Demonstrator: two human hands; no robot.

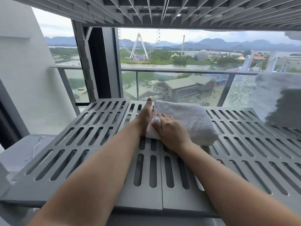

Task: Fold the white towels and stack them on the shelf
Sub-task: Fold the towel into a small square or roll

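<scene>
**On the slotted shelf: both hands at one folded towel**

At the far left, below shelf level, a thin white cable (36,148) lies on a lower grey surface (17,157); where its ends go is too small to make out. The grey shelf (143,199) spans the picture, and its near corners are cut off by the frame.

Both bare forearms reach in from the bottom edge, with the elbows out of view. The left hand (145,115) stands on edge. Its fingers are straight and together, pointing away from the person, and they press flat against the left side of the towel (192,121). Its palm is hidden against the cloth.

The white towel lies folded on the shelf near the back edge, just right of centre. Its near left corner is covered by the right hand (169,128). That hand lies palm down on the towel with the wrist bent. The thumb and forefinger pinch a small bunch of cloth at the left corner, and the other fingers rest on top. The towel's underside and its number of layers cannot be seen.

At the far right, a white terry mass (275,85) is close to the lens, blurred and cut by the frame. Its shape cannot be told.
</scene>
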